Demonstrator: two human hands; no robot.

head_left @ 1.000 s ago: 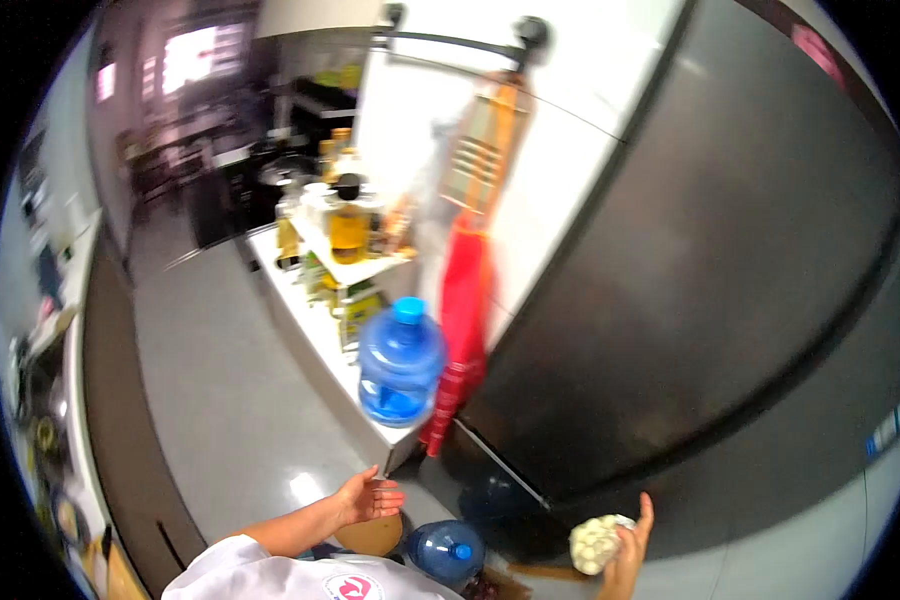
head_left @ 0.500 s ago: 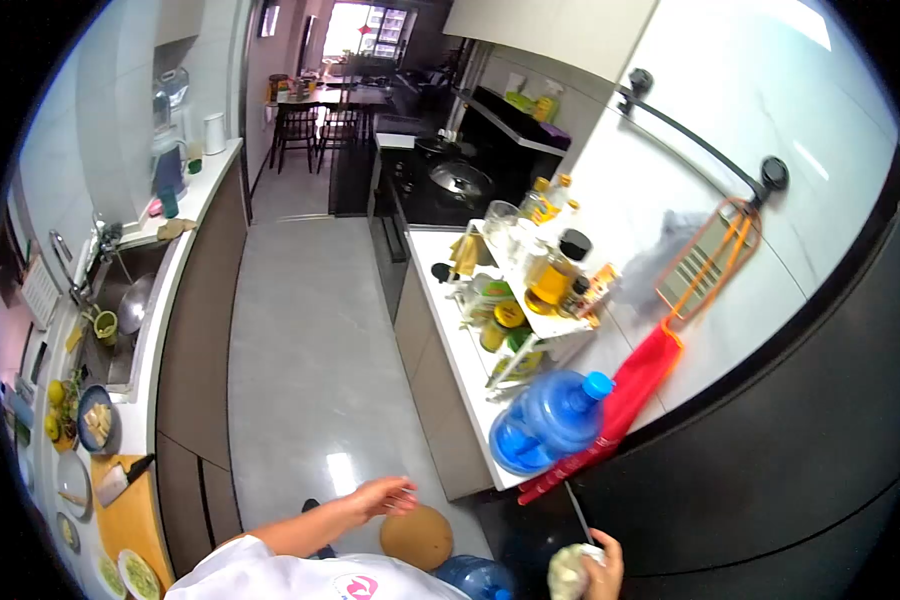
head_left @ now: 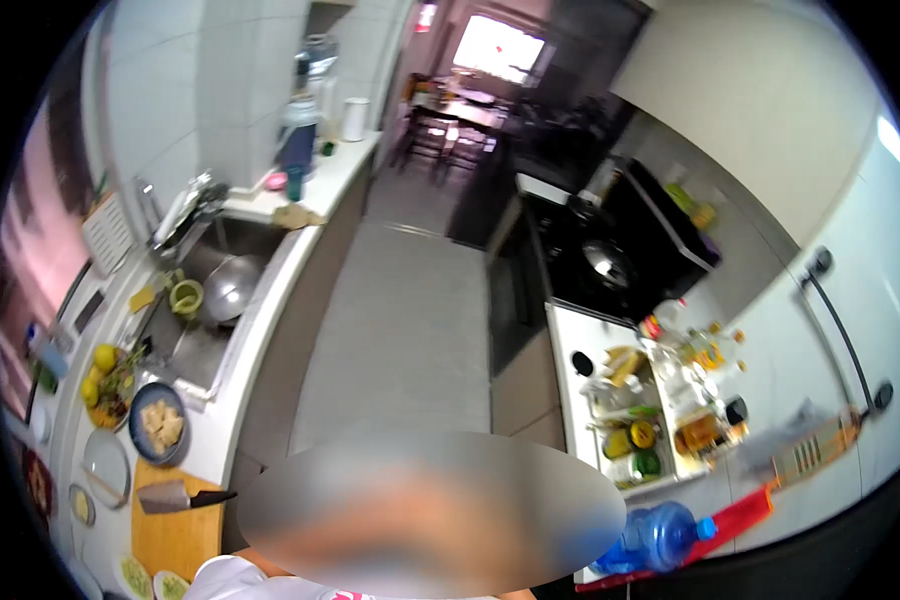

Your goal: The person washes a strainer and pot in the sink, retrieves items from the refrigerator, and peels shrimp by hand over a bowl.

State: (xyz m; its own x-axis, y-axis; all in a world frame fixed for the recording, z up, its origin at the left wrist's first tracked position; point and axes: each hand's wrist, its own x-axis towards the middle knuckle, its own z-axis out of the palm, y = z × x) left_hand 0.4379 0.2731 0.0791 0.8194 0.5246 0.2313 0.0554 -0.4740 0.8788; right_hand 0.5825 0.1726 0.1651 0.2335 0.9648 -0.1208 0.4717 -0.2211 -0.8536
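One blue bowl point(head_left: 155, 393) holds pale chunks point(head_left: 160, 425); both hands blurred, their grip I cannot tell.

Daylight burns the far window point(head_left: 500, 48) to plain white, leaving the chairs point(head_left: 445, 138) before it dim and purplish. Glare streaks the wall point(head_left: 875, 210) at upper right. The bowl point(head_left: 233, 288) near the sink's point(head_left: 192, 357) right edge gleams. Heavy oval blur hides my fingers; slight softness touches the bottles point(head_left: 703, 432). The lens bows the left worktop's point(head_left: 208, 432) front edge and blackens the corners.
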